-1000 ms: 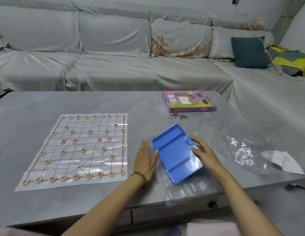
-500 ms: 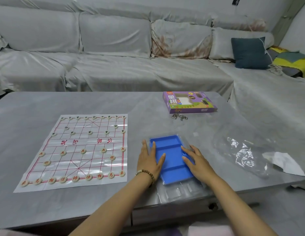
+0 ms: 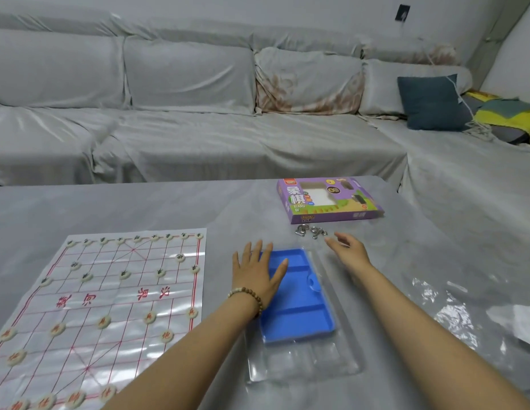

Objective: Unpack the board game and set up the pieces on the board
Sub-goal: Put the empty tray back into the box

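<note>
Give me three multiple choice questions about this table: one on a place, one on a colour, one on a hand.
1. Where does the purple box lie?
A. on the sofa
B. on the game board
C. on the table, beyond the tray

2. What colour is the tray the left hand rests on?
A. blue
B. red
C. green

3. What is the right hand doing?
A. gripping the box
B. held out, fingers open and empty
C. pinching a game piece

Answers:
C: it lies past the tray.
A: its walls are blue.
B: the fingers hold nothing.
</note>
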Available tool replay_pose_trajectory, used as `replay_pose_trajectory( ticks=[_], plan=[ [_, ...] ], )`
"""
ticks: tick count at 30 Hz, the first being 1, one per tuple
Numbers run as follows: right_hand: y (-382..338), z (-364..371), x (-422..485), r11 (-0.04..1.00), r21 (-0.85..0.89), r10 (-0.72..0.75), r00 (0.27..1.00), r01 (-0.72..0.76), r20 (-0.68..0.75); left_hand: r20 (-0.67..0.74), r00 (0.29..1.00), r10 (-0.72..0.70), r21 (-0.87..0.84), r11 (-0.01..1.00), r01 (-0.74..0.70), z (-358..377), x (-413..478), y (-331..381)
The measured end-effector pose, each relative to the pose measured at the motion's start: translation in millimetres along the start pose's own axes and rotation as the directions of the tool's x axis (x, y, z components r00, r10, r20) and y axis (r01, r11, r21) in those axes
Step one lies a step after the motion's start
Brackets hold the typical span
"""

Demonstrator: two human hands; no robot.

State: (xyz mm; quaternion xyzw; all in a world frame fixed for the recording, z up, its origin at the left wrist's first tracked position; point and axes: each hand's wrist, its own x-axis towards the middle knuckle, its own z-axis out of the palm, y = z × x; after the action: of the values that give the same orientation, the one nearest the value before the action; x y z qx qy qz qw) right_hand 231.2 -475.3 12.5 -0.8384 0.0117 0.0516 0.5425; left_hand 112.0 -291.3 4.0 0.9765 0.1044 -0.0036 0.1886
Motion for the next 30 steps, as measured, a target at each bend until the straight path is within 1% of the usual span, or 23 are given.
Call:
replay_pose_trajectory(
  ticks=[2,4,5,8,10,12,16,19,22,27,29,30],
  plan=[
    [-1,9,28,0.997,-0.064,-0.032,0.999,0.032,0.006,0.001,1.000,0.016,0.056,0.998,-0.016,8,7,1],
    [1,18,52,0.976,-0.180,-0.115,0.992,0.123,0.053,-0.023,0.999,0.035,0.078,0.996,-0.033,14,9,-1],
    [1,22,62,0.958,-0.232,-0.151,0.985,0.167,0.083,-0.034,0.999,0.035,0.075,0.997,-0.033,16,10,-2],
    [5,28,80,0.880,-0.412,-0.195,0.970,0.238,0.143,-0.067,0.997,0.038,0.066,0.997,-0.034,20,11,-3],
    [7,28,81,0.856,-0.446,-0.213,0.964,0.262,0.158,-0.078,0.996,0.047,0.073,0.996,-0.041,21,11,-3],
    [11,24,77,0.885,-0.392,-0.211,0.967,0.252,0.143,-0.080,0.996,0.049,0.068,0.997,-0.044,21,10,-3],
    [19,6,56,0.960,-0.234,-0.142,0.988,0.153,0.061,-0.042,0.997,0.059,0.061,0.997,-0.056,17,7,-1],
    [28,-10,33,0.997,-0.054,-0.049,0.997,0.046,-0.057,-0.017,0.998,0.060,0.032,0.998,-0.059,9,3,1],
    [32,-27,4,0.988,0.152,0.030,0.986,-0.005,-0.162,-0.031,0.997,0.075,-0.040,0.996,-0.077,3,-10,-1],
    [23,-43,-51,0.945,0.327,0.045,0.979,0.023,-0.199,-0.023,0.995,0.101,-0.075,0.992,-0.102,-1,-53,-4],
    [12,-40,-78,0.930,0.367,0.026,0.988,0.032,-0.151,-0.008,0.995,0.097,-0.089,0.991,-0.097,0,-69,-5],
    [7,-37,-94,0.936,0.349,0.003,0.994,0.036,-0.110,0.006,0.996,0.091,-0.097,0.991,-0.090,3,-77,-7]
  ],
)
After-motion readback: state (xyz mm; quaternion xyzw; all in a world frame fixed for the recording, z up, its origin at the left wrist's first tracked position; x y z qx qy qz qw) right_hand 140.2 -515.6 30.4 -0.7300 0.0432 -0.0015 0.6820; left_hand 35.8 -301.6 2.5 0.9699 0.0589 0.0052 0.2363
